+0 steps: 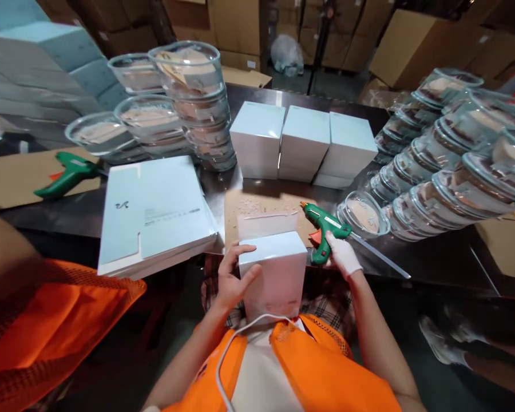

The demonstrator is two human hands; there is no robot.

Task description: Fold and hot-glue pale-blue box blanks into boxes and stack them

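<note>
The blue-and-white box (pixel 274 274) sits just below the centre of the frame, at the near edge of the dark table (pixel 416 257) and above the person's lap. The left hand (pixel 236 277) is clamped on its left side, with the fingers over the upper face and the thumb on the face turned towards the body. A pale flap (pixel 268 225) extends from the box's far edge over a brown cardboard sheet (pixel 232 214).

The green glue gun (pixel 328 223) lies right of the box, its nozzle just beyond the flap's right end and apart from it. The white-gloved right hand (pixel 343 254) is much the nearer to it and meets the handle from the right. No finger shows on the orange trigger (pixel 315 236), and how firmly the hand grips cannot be told.

The gun's long axis slants from the nozzle at upper left to the rear at lower right, where a clear glue stick (pixel 381 254) carries on the same line. The nozzle thus points up and left, past the flap rather than straight at it, while the handle hangs towards the bottom of the frame. The box's visible long axis runs roughly up and down the frame, its flap end towards the top, so the gun's line crosses it at a slant.
</note>
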